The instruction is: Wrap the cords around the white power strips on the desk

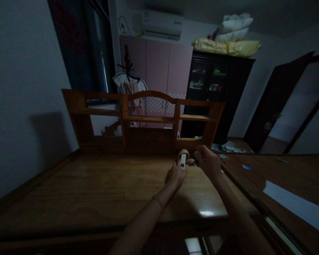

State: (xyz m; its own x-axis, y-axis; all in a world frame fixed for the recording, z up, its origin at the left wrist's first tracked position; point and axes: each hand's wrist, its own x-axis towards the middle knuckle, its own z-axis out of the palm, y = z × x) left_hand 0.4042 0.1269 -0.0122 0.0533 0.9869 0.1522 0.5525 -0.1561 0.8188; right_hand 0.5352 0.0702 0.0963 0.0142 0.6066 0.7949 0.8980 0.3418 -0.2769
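My left hand [178, 175] is closed around a narrow white bar with a small dark red square [183, 162], which looks like a power strip. At its far end a pale round coil [183, 152], perhaps its cord, rests on the wooden desk [103, 184]. To the right, my right hand [209, 162] is raised a little above the desk with fingers pinched together. Whether anything is between those fingertips is too dark to tell. Between the two hands lies a small beige crumpled piece [190, 162] on the desk.
A wooden shelf unit [150, 122] stands along the desk's far edge. On the right, a brown surface [255, 177] holds a white sheet [295, 203] and a blue card [247, 167]. The wall [23, 88] borders the left side. The room is dim.
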